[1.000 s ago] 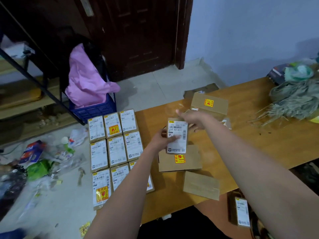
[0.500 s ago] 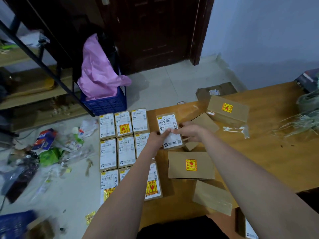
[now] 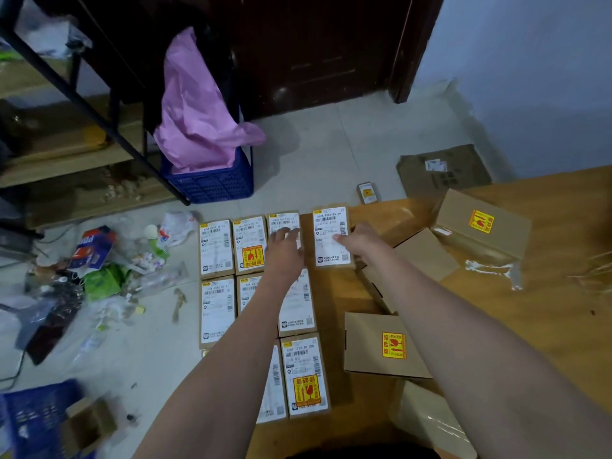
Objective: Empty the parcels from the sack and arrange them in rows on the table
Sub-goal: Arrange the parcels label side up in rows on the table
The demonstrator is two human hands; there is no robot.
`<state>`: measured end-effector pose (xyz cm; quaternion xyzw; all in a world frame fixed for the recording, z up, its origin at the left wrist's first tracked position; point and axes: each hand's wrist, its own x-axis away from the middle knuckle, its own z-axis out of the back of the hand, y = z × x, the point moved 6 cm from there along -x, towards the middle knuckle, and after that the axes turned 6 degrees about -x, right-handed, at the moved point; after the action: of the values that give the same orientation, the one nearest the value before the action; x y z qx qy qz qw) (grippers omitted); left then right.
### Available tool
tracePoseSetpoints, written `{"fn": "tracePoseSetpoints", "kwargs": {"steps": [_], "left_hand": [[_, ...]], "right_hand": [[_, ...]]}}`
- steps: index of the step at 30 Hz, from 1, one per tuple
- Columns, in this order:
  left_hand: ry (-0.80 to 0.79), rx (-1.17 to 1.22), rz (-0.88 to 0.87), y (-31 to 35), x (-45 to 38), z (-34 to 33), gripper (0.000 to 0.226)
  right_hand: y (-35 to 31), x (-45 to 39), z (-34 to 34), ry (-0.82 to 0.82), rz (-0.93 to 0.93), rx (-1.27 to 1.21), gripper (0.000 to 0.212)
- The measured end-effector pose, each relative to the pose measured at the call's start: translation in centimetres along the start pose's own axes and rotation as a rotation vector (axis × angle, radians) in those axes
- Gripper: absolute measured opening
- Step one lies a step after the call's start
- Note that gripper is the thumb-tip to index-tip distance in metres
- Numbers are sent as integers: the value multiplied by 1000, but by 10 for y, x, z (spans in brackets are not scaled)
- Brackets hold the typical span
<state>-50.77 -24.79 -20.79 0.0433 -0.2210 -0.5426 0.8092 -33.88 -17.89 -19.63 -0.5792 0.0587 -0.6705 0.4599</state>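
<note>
Hands (image 3: pixel 326 245) hide parts of 2 parcels (image 3: pixel 331 236).

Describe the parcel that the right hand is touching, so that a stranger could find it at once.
Look at the wooden table, at its far edge where labelled parcels lie in rows. The parcel is at the right end of the farthest row, under the fingers of the right hand. Unlike its neighbours, it stands apart from the row by a gap, and plain brown boxes lie to its right.
</note>
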Motion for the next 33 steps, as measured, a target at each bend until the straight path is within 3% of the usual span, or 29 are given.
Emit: {"fn": "tracePoseSetpoints", "kwargs": {"steps": [10,18,23,33], "left_hand": [[-99,-90,-39,-18,-38,-17,83],[-94,-58,-34,-20,-42,-16,88],[-80,-47,-36,-18,-41,-14,86],[-93,-57,-41,-17,-37,-12,82]], "right_hand": [[-8,-51,-30,28,-29,119,37],[-11,-66,-41,29,-34,202,50],[-11,-63,-45,33,-45,295,42],[-15,-51,-43,5,-49,291,45]]}}
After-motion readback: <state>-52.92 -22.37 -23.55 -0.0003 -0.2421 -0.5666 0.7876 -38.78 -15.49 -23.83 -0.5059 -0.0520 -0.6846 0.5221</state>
